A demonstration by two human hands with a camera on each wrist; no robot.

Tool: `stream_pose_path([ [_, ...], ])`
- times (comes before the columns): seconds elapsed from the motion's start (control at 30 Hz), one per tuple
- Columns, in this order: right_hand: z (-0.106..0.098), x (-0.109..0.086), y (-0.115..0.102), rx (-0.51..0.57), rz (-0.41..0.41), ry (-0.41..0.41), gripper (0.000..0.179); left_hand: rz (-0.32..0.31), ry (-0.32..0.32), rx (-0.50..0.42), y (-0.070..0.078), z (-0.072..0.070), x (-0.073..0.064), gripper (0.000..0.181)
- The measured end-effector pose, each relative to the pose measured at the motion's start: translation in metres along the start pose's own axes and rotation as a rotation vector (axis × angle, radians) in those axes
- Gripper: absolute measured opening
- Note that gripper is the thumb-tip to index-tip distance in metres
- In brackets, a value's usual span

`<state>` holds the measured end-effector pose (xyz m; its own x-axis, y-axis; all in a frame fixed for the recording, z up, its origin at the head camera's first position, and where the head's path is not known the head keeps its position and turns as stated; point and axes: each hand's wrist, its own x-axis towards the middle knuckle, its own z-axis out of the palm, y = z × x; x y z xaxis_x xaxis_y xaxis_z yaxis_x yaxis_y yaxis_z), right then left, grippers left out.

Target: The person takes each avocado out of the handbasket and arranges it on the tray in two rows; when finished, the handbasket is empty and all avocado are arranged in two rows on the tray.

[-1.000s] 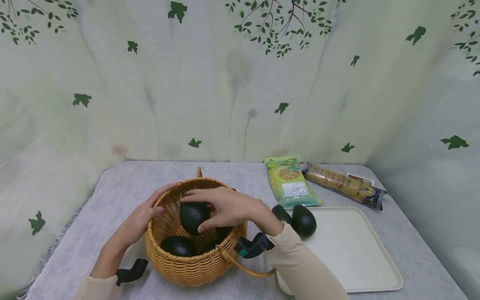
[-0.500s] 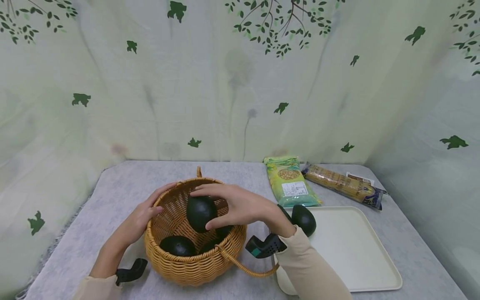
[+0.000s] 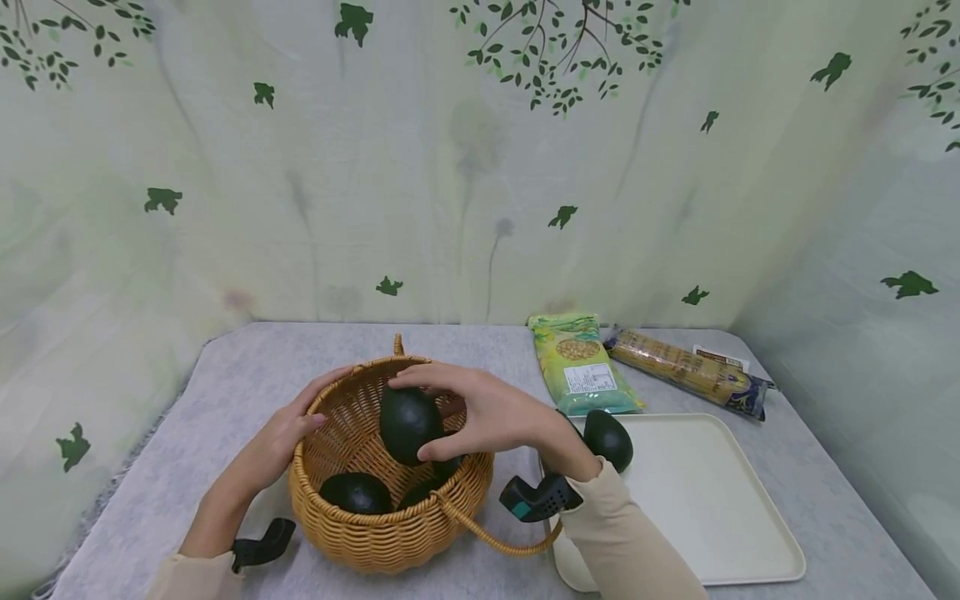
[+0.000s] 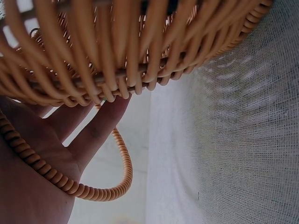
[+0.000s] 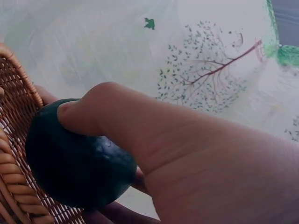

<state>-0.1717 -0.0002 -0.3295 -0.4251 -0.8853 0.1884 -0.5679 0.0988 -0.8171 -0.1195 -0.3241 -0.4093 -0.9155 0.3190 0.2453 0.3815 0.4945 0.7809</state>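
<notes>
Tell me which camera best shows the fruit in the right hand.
Right wrist: the dark green fruit is largest there, with the thumb of the right hand on it. The head view shows it smaller, against the wicker basket. In the left wrist view, I cannot make it out past the weave.

Yellow-and-green packet bearing white label lies at far edge of tabletop, right of center; long see-through packet with dark blue ends slants beside it toward right edge; small card lies partly hidden near far right corner; pale backdrop, printed with leaves and branches, rises beyond far edge
</notes>
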Motion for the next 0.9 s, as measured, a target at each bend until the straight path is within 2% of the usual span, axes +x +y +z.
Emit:
stream_pose_path([
  [0.17,-0.003,-0.008,0.0,0.016,-0.013,0.048,0.075,-0.002,0.007,0.007,0.0,0.0,0.0,0.056],
  [0.33,-0.005,-0.018,-0.001,0.031,0.01,0.086,0.077,0.005,0.013,-0.002,0.0,0.0,-0.001,0.056],
  [0.5,-0.008,-0.027,-0.001,0.042,0.034,0.107,0.077,0.008,0.014,0.003,0.0,0.0,-0.001,0.056],
  [0.9,-0.013,-0.049,0.001,0.122,0.019,0.163,0.077,0.008,0.014,0.0,0.0,0.001,0.0,0.056],
])
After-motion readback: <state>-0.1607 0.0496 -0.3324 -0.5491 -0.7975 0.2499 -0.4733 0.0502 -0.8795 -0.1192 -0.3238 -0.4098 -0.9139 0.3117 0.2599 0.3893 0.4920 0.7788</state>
